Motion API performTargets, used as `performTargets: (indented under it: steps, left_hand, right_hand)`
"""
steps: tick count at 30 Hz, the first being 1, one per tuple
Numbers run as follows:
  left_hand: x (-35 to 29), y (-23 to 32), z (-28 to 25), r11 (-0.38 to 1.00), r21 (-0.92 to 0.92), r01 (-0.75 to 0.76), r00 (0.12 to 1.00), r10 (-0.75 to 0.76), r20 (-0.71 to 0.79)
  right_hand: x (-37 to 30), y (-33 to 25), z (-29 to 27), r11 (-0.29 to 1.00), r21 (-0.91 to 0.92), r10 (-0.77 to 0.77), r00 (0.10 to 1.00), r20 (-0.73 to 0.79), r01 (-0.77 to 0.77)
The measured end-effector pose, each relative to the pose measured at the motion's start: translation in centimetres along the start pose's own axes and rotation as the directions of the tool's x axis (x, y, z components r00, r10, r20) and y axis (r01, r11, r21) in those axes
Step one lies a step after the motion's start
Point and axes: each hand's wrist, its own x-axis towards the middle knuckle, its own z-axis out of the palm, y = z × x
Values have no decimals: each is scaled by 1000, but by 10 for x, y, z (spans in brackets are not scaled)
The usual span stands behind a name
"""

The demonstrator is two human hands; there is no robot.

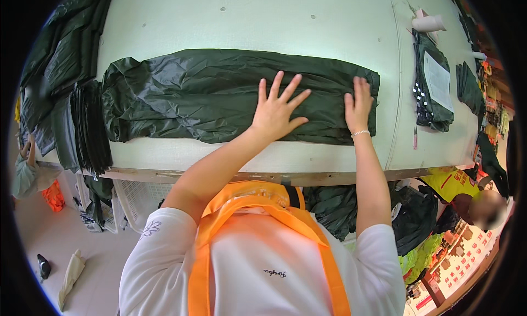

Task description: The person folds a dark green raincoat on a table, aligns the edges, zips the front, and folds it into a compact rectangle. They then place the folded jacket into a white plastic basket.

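A long piece of thin, shiny dark green fabric (214, 96), like a folded garment, lies flat and wrinkled across the table in front of me. My left hand (277, 110) rests on it right of its middle, fingers spread wide. Close to the fabric's right end, my right hand (358, 105) lies stretched out with its palm down and the thumb apart; a thin bracelet circles that wrist. Neither hand grips anything. The fabric looks smoother around my right hand and more creased toward its left end.
The pale table (263, 25) has its front edge just before my body. At left are a stack of dark folded garments (90, 127) and a larger dark pile (71, 47). On the right lie a bundle with a paper sheet (437, 81) and a white roll (428, 23). A white basket (137, 198) stands below.
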Motion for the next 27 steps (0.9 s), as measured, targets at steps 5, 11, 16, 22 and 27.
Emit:
performTargets:
  steps: [5,11,16,22,27]
  left_hand:
    - [1,-13,31,999,52,4,999,-6,32]
    - [1,-7,36,999,49,0,1000,-2,24]
    - [17,-9,23,956,-291,36,974,32,225]
    - [-12,-90,-43,-472,-798,375,880,-90,467]
    - [-12,-110,-32,-395,-785,477,722,-334,606]
  right_hand:
    - [-33,51,-33,874,141,475,879,-43,-466]
    - [-17,28,-81,392,551,546,669,505,-736]
    - [29,-104,-159,938,223,206,945,255,-265]
    - [28,-292,-79,968,-253,81,948,309,-1]
    - [18,-291,10,983,152,-11,803,596,-100]
